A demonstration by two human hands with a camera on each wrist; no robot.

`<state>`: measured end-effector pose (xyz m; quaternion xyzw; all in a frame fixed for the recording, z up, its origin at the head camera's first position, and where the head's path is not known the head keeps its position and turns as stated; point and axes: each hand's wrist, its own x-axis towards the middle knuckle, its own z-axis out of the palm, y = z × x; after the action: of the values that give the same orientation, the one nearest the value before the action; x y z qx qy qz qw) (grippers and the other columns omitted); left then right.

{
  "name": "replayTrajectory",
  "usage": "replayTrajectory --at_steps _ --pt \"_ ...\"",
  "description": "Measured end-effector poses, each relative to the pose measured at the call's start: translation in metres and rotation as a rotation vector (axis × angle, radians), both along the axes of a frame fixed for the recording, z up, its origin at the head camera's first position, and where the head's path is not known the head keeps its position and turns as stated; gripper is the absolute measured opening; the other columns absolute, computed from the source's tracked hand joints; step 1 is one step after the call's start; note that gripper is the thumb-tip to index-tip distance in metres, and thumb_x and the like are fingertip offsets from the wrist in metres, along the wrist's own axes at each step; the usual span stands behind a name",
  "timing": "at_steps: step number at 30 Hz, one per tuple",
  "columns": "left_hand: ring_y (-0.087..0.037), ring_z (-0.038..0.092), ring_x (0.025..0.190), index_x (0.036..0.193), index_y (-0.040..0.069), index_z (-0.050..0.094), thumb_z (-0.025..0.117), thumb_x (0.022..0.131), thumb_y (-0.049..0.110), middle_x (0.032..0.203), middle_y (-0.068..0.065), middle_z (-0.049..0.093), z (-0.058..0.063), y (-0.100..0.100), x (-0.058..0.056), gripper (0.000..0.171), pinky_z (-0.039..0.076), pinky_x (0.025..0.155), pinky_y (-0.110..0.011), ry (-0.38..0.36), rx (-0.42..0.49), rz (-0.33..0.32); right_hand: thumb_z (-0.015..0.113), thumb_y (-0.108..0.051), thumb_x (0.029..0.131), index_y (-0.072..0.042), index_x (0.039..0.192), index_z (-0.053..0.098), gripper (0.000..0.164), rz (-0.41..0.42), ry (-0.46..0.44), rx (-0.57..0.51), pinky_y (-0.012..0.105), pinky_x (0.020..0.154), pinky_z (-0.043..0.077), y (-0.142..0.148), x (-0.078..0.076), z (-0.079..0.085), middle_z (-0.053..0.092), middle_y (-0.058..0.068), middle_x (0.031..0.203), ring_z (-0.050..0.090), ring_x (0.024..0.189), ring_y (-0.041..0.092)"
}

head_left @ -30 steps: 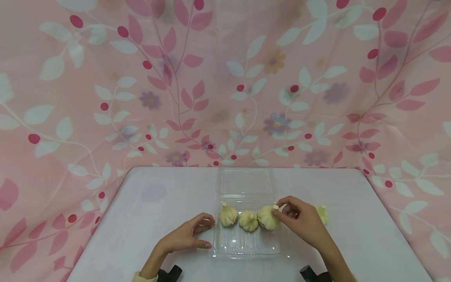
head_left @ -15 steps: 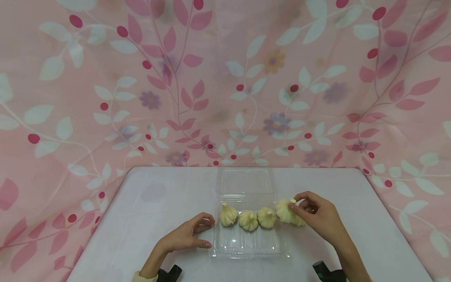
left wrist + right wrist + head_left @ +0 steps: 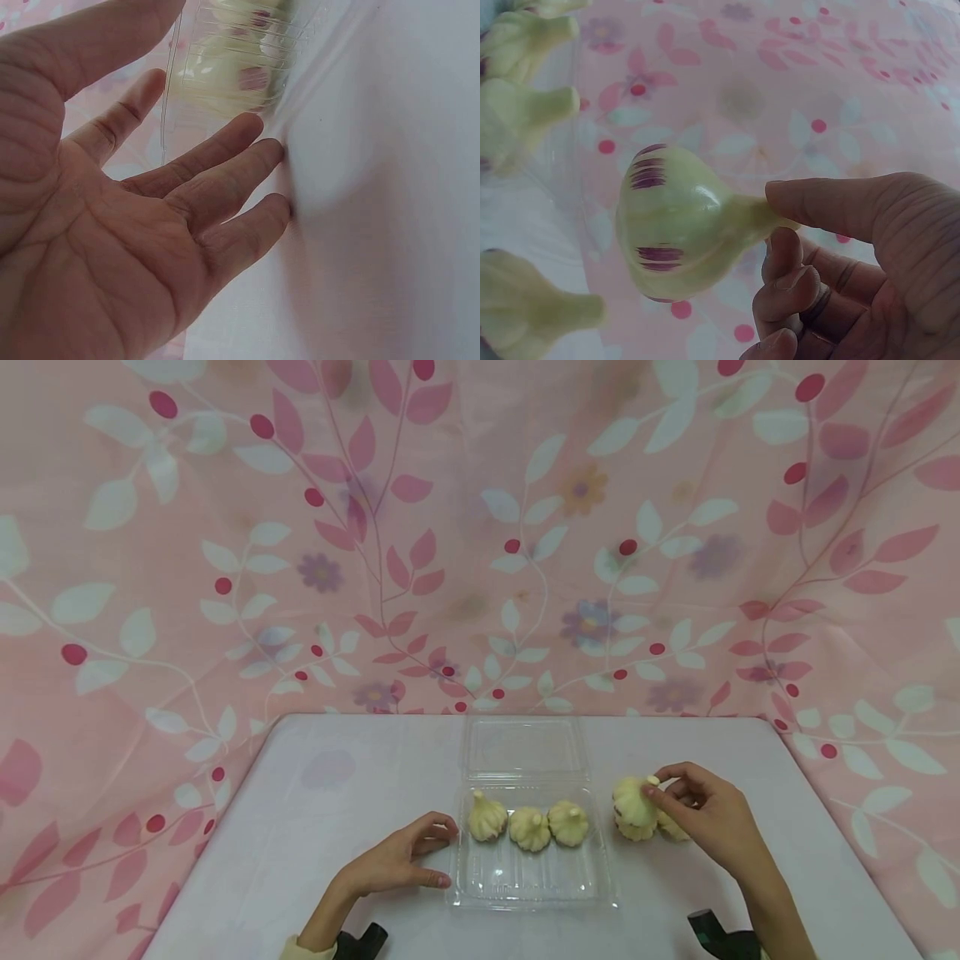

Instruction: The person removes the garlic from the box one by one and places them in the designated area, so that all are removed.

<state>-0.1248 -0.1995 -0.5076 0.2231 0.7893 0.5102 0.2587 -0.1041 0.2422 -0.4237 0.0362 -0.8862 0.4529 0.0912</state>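
Note:
My right hand (image 3: 712, 814) pinches a garlic bulb (image 3: 679, 225) by its stem between thumb and fingers. The held bulb is pale with purple streaks and hangs just right of the clear plastic box (image 3: 536, 881). In the head view another garlic bulb (image 3: 672, 828) shows partly behind it and the hand. Three garlic bulbs sit in a row inside the box: the left one (image 3: 487, 817), the middle one (image 3: 529, 830) and the right one (image 3: 567, 823). At the box's left edge is my left hand (image 3: 401, 860), holding nothing, its fingers loosely bent and thumb apart.
The box's clear lid (image 3: 525, 749) lies folded back toward the far edge of the white table (image 3: 337, 793). A pink leaf-patterned cloth (image 3: 465, 527) hangs behind. Black wrist devices, such as the right one (image 3: 723, 935), show near the front.
My right hand has carried the pinched garlic bulb rightward, from over the box's right end to outside it. The three bulbs in the box and my left hand stay put.

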Motion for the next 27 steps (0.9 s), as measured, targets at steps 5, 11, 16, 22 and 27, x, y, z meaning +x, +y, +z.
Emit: replayTrajectory --at_steps 5,11,16,22,27 --pt "-0.032 0.047 0.132 0.138 0.012 0.045 0.083 0.081 0.022 0.139 -0.012 0.051 -0.001 -0.001 0.000 0.069 0.038 0.108 -0.048 0.000 0.009 -0.002 0.076 -0.029 0.089 -0.011 0.105 0.069 0.025 -0.034 0.000 0.027 0.025 0.053 0.048 0.010 -0.001 0.003 0.066 0.005 0.078 0.061 0.068 0.013" --pt "-0.032 0.047 0.132 0.137 0.013 0.045 0.083 0.081 0.022 0.138 -0.009 0.052 -0.001 -0.001 0.000 0.068 0.038 0.108 -0.049 -0.007 0.011 0.002 0.075 -0.032 0.089 -0.010 0.106 0.068 0.029 -0.087 -0.001 0.061 0.025 0.054 0.047 0.024 -0.002 0.005 0.068 0.008 0.080 0.061 0.069 0.012" --pt "-0.032 0.047 0.132 0.138 0.013 0.045 0.083 0.081 0.022 0.138 -0.008 0.052 0.000 -0.001 0.001 0.068 0.038 0.108 -0.050 -0.007 0.008 0.005 0.074 -0.036 0.090 -0.010 0.108 0.068 0.032 -0.133 -0.003 0.078 0.025 0.055 0.046 0.037 -0.003 0.006 0.069 0.008 0.081 0.060 0.069 0.010" --pt "-0.032 0.047 0.132 0.138 0.013 0.045 0.083 0.081 0.023 0.138 -0.010 0.053 -0.001 -0.001 0.000 0.068 0.038 0.107 -0.051 -0.005 0.002 0.007 0.072 -0.036 0.091 -0.009 0.110 0.067 0.034 -0.166 -0.020 0.058 0.023 0.055 0.045 0.049 -0.004 0.004 0.069 0.007 0.081 0.059 0.069 0.011" --pt "-0.032 0.047 0.132 0.137 0.013 0.046 0.083 0.081 0.023 0.138 -0.010 0.052 -0.002 -0.001 0.000 0.068 0.038 0.107 -0.051 -0.008 0.003 0.006 0.073 -0.035 0.091 -0.006 0.112 0.067 0.036 -0.191 -0.027 0.041 0.023 0.055 0.046 0.057 -0.006 0.001 0.070 0.004 0.081 0.060 0.069 0.011"
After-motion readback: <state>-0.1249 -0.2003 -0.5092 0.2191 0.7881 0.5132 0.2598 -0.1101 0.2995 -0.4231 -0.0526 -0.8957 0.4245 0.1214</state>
